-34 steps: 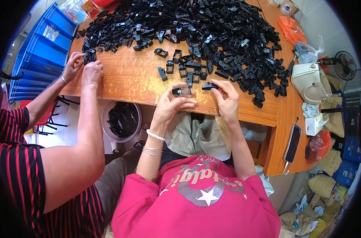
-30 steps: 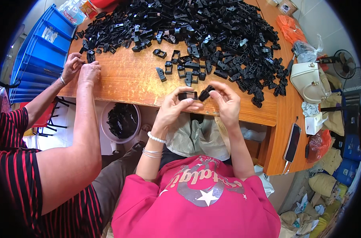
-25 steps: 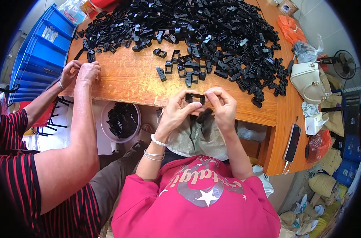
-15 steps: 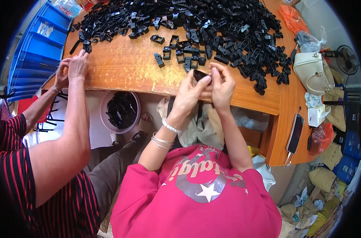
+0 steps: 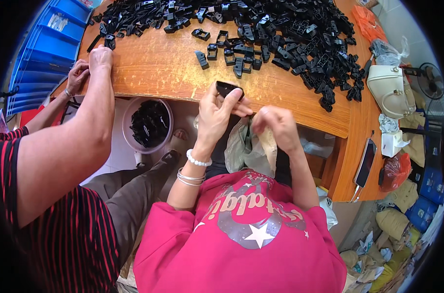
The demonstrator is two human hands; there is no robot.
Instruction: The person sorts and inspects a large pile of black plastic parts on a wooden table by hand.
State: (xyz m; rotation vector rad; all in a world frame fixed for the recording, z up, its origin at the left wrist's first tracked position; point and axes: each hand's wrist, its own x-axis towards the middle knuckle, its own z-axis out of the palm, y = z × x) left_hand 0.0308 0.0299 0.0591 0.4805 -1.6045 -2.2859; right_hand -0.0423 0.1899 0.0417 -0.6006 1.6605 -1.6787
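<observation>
A black plastic part is gripped between the thumb and fingers of my left hand, just over the table's front edge. My right hand is lower and to the right, its fingers curled in above a pale cloth bag at my lap. Whether those fingers pinch anything is hidden. Beyond my hands, several loose black plastic parts lie on the wooden table, in front of a wide heap of similar black pieces.
At the left, a co-worker's hands rest at the table edge by blue bins. A pink tub of black parts stands on the floor. Along the right lie a phone, a cream handbag and a red plastic bag.
My right hand has come away from the black part and dropped toward the cloth bag. My left hand has shifted left, still holding the part.
</observation>
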